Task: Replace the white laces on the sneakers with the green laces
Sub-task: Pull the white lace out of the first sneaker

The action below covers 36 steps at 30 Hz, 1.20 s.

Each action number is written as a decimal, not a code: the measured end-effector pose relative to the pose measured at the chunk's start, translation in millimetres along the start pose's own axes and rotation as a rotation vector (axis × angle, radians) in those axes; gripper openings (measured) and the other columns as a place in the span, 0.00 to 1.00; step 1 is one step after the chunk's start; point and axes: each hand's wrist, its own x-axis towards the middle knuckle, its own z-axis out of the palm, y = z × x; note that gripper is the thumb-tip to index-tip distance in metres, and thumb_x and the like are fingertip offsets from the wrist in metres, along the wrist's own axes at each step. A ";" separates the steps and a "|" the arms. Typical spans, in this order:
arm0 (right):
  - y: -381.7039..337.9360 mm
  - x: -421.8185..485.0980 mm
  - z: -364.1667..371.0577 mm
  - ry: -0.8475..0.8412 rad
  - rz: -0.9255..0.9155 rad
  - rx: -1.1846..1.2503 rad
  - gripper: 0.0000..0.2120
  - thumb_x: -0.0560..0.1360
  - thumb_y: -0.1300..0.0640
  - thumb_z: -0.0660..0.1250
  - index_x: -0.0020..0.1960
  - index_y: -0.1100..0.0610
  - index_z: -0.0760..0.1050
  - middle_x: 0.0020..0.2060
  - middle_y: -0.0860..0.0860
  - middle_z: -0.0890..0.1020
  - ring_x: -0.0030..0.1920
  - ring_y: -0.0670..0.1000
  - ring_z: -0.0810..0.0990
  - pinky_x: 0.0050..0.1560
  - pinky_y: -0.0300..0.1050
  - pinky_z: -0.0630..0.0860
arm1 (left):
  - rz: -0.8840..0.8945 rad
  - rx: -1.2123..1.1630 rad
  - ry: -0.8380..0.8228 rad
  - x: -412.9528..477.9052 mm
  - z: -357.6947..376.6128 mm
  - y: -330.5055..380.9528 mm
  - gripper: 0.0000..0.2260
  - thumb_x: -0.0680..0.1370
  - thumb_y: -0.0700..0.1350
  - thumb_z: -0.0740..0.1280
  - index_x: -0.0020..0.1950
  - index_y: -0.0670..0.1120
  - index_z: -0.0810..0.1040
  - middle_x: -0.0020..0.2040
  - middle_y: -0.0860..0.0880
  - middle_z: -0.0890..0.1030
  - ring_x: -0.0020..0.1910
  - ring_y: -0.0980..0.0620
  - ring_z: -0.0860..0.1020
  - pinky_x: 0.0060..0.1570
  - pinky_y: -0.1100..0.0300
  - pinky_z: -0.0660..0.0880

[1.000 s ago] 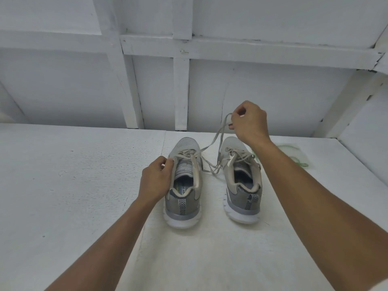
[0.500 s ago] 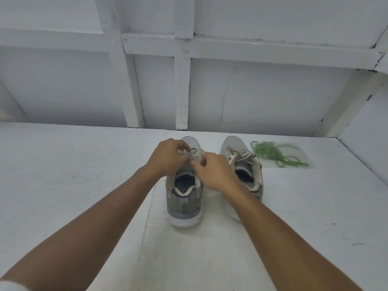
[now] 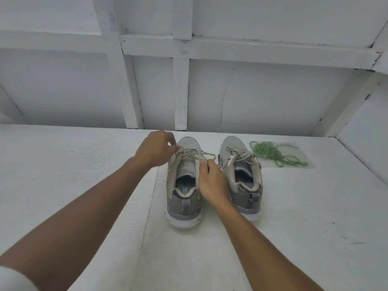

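The right hand [image 3: 212, 181] has come down beside the left hand [image 3: 156, 147]; both pinch the white lace [image 3: 189, 153] (unlacing starts, I think).

On the left sneaker [image 3: 184, 203], the left hand [image 3: 155, 149] pinches the white lace [image 3: 187, 153] near the toe; the right hand [image 3: 212, 182] pinches it at the eyelets. Green laces [image 3: 270, 153] lie at two o'clock from the right sneaker [image 3: 233, 144].

Soft, even daylight, faint shadows; wide-angle bending at edges, slight blur.

A white-painted wall [image 3: 262, 97] with timber framing [image 3: 180, 89] (paint cracked in places) rises behind a white surface [image 3: 63, 164].
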 end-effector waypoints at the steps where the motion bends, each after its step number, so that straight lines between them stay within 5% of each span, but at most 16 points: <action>1: -0.5 -0.7 0.2 0.001 0.006 0.006 0.17 0.84 0.49 0.51 0.37 0.49 0.62 0.38 0.49 0.73 0.42 0.52 0.71 0.41 0.44 0.62 | -0.045 -0.018 0.015 1.0 -3.5 -4.9 0.09 0.77 0.52 0.68 0.47 0.48 0.80 0.55 0.46 0.80 0.52 0.49 0.76 0.46 0.58 0.69; 4: 0.4 -0.8 1.6 0.015 0.008 0.013 0.17 0.84 0.49 0.51 0.36 0.49 0.62 0.37 0.48 0.73 0.42 0.52 0.71 0.41 0.44 0.61 | -0.116 -0.008 -0.010 0.7 -4.5 -13.0 0.10 0.78 0.51 0.67 0.53 0.46 0.80 0.58 0.46 0.80 0.52 0.48 0.76 0.49 0.55 0.73; 9: 3.8 1.2 3.5 0.028 0.002 -0.002 0.15 0.84 0.49 0.51 0.40 0.51 0.64 0.39 0.50 0.74 0.42 0.52 0.72 0.41 0.44 0.62 | 0.037 0.008 -0.053 -8.2 7.7 4.4 0.20 0.78 0.53 0.64 0.69 0.51 0.71 0.69 0.47 0.72 0.66 0.45 0.70 0.64 0.50 0.69; 14: 5.2 2.0 3.7 0.026 -0.012 -0.007 0.15 0.84 0.49 0.51 0.42 0.54 0.66 0.40 0.52 0.75 0.42 0.53 0.72 0.40 0.43 0.61 | 0.141 0.285 -0.142 -10.0 24.3 27.2 0.12 0.78 0.57 0.63 0.58 0.56 0.80 0.69 0.52 0.71 0.71 0.47 0.62 0.67 0.45 0.59; 22: 7.2 2.1 4.5 0.027 -0.031 -0.012 0.16 0.83 0.47 0.51 0.42 0.54 0.67 0.40 0.51 0.76 0.42 0.53 0.73 0.41 0.44 0.62 | -0.051 0.301 0.184 15.7 -26.5 7.3 0.10 0.79 0.47 0.63 0.54 0.46 0.82 0.54 0.45 0.80 0.58 0.42 0.73 0.60 0.48 0.65; 28: 7.1 1.8 4.4 0.029 -0.019 -0.014 0.16 0.83 0.48 0.50 0.43 0.55 0.67 0.41 0.53 0.76 0.43 0.54 0.73 0.41 0.45 0.63 | 0.018 0.251 -0.035 7.4 -12.9 11.1 0.24 0.78 0.55 0.65 0.74 0.55 0.65 0.75 0.47 0.65 0.73 0.42 0.62 0.69 0.43 0.59; 32: 7.2 2.1 3.7 0.027 -0.018 -0.007 0.16 0.83 0.48 0.51 0.44 0.56 0.68 0.42 0.53 0.76 0.43 0.54 0.73 0.41 0.45 0.63 | 0.158 0.302 -0.204 -4.1 19.2 26.2 0.17 0.78 0.58 0.63 0.65 0.55 0.76 0.72 0.49 0.69 0.72 0.46 0.61 0.68 0.45 0.59; 36: 8.7 2.7 4.8 0.034 -0.022 -0.010 0.16 0.83 0.48 0.51 0.43 0.55 0.67 0.42 0.55 0.77 0.44 0.55 0.74 0.41 0.46 0.64 | 0.206 0.262 -0.095 -0.8 21.9 25.9 0.12 0.78 0.57 0.65 0.54 0.52 0.81 0.61 0.51 0.78 0.65 0.48 0.69 0.62 0.48 0.65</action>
